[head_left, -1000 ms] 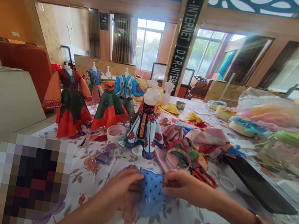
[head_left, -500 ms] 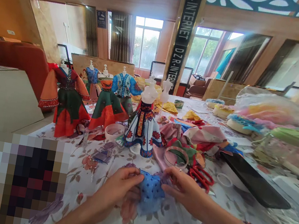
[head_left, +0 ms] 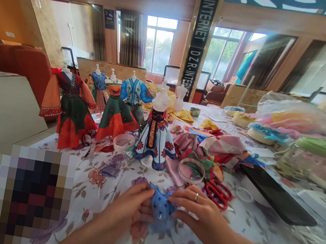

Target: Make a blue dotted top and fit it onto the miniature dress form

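A small piece of blue fabric (head_left: 162,207) with dark cross marks hangs between my hands, low in the middle of the view. My left hand (head_left: 136,201) pinches its upper left edge between thumb and fingers. At its right side, the fingers of my right hand (head_left: 196,208) touch the cloth, bent and slightly spread; a ring shows on one finger. Just beyond stands a small white mannequin (head_left: 161,100) in a white skirt (head_left: 156,142) with red flowers and a blue hem.
Dressed mannequins (head_left: 69,109) stand at the left. Right of centre lie fabric scraps (head_left: 221,147), a tape roll (head_left: 189,180) and red scissors (head_left: 219,193). A black phone (head_left: 276,196) and a green-lidded jar (head_left: 319,147) are farther right. The tablecloth (head_left: 106,229) is flowered.
My right hand has shifted left over the fabric, its fingers more extended and the ring now visible. The fabric's top has narrowed and folded. My left hand keeps its pinch.
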A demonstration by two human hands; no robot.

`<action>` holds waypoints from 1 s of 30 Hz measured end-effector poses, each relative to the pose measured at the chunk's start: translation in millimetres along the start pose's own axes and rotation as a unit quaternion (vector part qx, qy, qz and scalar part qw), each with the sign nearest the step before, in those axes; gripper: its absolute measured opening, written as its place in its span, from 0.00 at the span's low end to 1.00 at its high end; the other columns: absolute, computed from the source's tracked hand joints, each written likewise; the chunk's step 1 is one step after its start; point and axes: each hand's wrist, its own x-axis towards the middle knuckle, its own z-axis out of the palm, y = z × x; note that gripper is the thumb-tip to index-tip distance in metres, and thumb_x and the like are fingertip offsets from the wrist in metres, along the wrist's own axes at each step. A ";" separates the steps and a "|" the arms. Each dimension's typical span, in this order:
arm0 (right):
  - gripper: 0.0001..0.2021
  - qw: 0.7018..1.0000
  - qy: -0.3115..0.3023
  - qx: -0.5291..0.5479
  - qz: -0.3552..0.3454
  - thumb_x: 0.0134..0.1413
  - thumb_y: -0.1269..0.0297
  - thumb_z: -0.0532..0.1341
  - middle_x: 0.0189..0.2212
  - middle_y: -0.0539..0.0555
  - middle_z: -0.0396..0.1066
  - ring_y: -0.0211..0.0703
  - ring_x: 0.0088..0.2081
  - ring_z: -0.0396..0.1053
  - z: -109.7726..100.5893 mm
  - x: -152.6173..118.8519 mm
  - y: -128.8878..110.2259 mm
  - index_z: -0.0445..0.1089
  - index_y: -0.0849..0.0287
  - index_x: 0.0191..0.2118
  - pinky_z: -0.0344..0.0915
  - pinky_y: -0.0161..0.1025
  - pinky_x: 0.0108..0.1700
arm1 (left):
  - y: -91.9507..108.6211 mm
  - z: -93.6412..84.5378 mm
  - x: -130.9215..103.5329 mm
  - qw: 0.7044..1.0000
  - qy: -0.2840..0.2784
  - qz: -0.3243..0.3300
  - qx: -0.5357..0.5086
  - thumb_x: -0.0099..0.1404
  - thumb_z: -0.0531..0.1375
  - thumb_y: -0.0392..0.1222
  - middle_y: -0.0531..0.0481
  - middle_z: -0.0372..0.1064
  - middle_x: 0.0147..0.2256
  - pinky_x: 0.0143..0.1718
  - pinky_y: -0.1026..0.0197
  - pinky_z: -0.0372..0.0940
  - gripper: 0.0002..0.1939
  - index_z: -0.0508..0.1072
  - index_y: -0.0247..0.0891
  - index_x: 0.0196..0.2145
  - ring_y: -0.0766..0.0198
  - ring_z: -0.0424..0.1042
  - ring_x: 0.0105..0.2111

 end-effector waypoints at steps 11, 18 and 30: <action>0.10 0.998 -0.008 -0.032 -0.051 0.61 0.65 0.55 0.39 0.54 0.75 0.43 0.39 0.69 -0.4 -2.0 2.7 0.72 0.55 0.43 0.70 0.41 0.43 | 1.1 4.2 -2.8 0.998 -0.003 -0.026 -0.050 0.68 0.49 0.32 0.44 0.76 0.23 0.37 0.53 0.71 0.09 0.65 0.34 0.29 0.60 0.77 0.26; 0.11 0.997 -0.045 -0.031 -0.061 0.56 0.76 0.56 0.42 0.54 0.74 0.42 0.39 0.68 -4.7 -0.7 0.1 0.72 0.56 0.41 0.67 0.40 0.44 | 0.1 2.7 -4.5 0.998 -0.011 -0.038 -0.042 0.65 0.55 0.39 0.42 0.76 0.25 0.31 0.57 0.70 0.06 0.64 0.35 0.31 0.55 0.78 0.28; 0.14 0.991 -0.094 -0.085 -0.043 0.53 0.76 0.56 0.40 0.58 0.74 0.48 0.41 0.67 -12.7 -2.9 -4.5 0.69 0.61 0.45 0.66 0.44 0.45 | -2.1 -4.8 -2.8 0.999 -0.034 0.021 0.012 0.51 0.66 0.35 0.48 0.76 0.30 0.38 0.55 0.69 0.17 0.63 0.37 0.36 0.55 0.77 0.34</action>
